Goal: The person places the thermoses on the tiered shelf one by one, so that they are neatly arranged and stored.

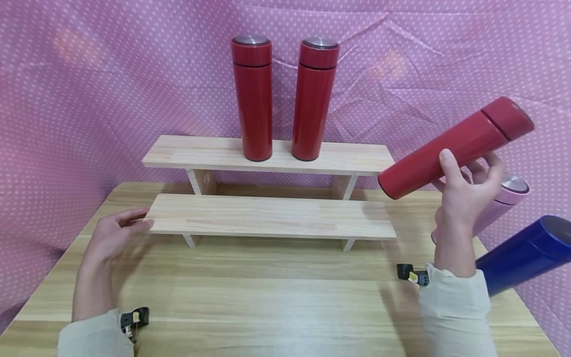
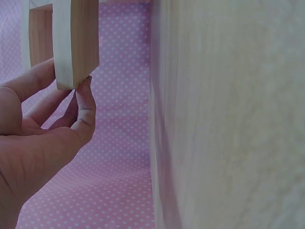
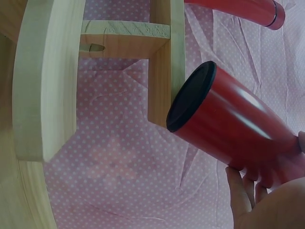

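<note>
A red thermos bottle (image 1: 455, 146) is held tilted in my right hand (image 1: 470, 193), its lid end up to the right and its black base (image 3: 191, 98) toward the shelf. My left hand (image 1: 111, 235) pinches the left end of the lower step of a two-tier wooden shelf (image 1: 267, 215); in the left wrist view, thumb and fingers (image 2: 86, 107) lie on either side of the board's end (image 2: 64, 47). Two more red thermos bottles, one left (image 1: 253, 99) and one right (image 1: 314, 99), stand upright side by side on the upper tier.
A pink thermos bottle (image 1: 506, 201) stands on the table at the right, partly hidden behind my right wrist. Nearer, a blue thermos bottle (image 1: 526, 250) is partly covered by the sleeve. The wooden table (image 1: 267, 297) is backed by pink dotted cloth (image 1: 134, 74).
</note>
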Demonstrator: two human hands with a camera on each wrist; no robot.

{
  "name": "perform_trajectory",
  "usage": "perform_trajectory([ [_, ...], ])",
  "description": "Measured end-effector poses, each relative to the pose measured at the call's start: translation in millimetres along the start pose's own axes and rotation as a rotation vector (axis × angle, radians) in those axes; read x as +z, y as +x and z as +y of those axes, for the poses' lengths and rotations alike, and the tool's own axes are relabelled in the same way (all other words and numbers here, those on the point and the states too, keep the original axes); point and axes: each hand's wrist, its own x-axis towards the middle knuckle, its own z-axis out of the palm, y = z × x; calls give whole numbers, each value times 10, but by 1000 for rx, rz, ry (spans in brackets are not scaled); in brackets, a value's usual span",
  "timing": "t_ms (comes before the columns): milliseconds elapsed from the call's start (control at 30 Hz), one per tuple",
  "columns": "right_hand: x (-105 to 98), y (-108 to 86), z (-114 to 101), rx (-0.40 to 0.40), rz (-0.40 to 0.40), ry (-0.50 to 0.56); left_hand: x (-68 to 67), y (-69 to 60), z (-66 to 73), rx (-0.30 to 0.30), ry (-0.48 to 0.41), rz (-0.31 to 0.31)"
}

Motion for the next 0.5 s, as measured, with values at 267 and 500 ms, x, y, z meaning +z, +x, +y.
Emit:
perform_trajectory([
  [267,75,-16,39,-12,-40,12,-6,-7,1,-11,26,-5],
  [500,174,-10,28,-22,-48,74,-2,-5,-2,5,2,-8],
])
